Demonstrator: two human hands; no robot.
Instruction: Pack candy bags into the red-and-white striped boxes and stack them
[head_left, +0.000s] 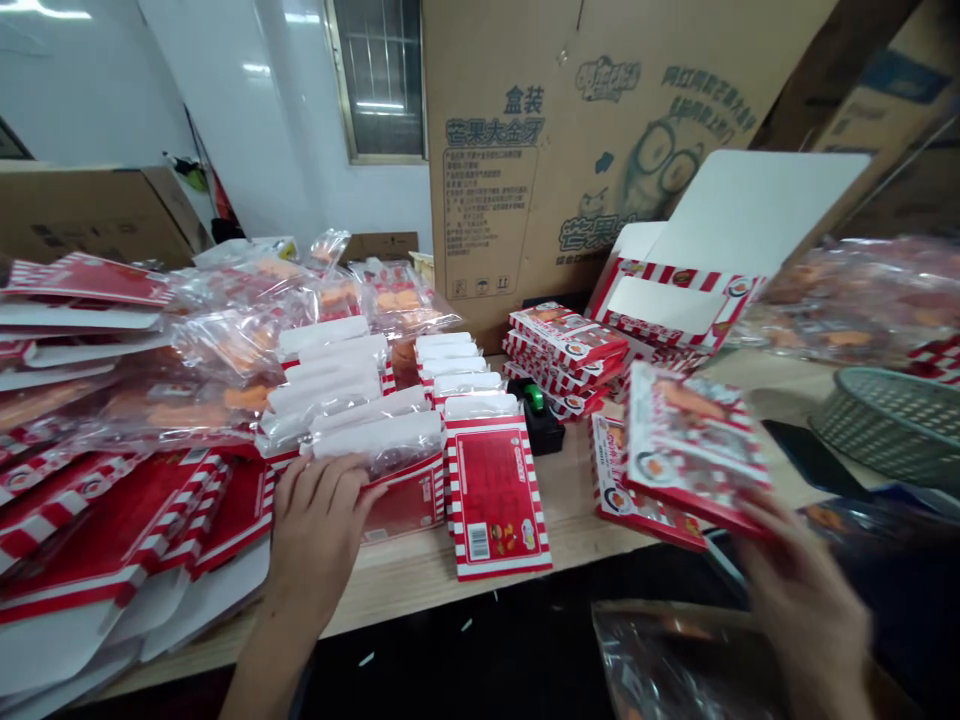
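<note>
My right hand (pixel 799 590), blurred by motion, grips the lower edge of a red-and-white box (pixel 690 435) with a clear window and an orange item inside. That box is raised and tilted above another box (pixel 611 480) lying on the table. My left hand (pixel 319 510) is at the front of a row of upright boxes with open white flaps (pixel 375 440). Its fingers and thumb close on the front red box (pixel 409 500); part of the grip is hidden. Just right of it, a red box with a barcode (pixel 495 500) leans at the front of a second row.
Flat red cartons (pixel 97 520) pile up at the left, with clear bags of orange items (pixel 225 340) behind. A black tape dispenser (pixel 541 425) stands by stacked boxes (pixel 562 345). At the right are a phone-like dark slab (pixel 814 458) and a green basket (pixel 892 420).
</note>
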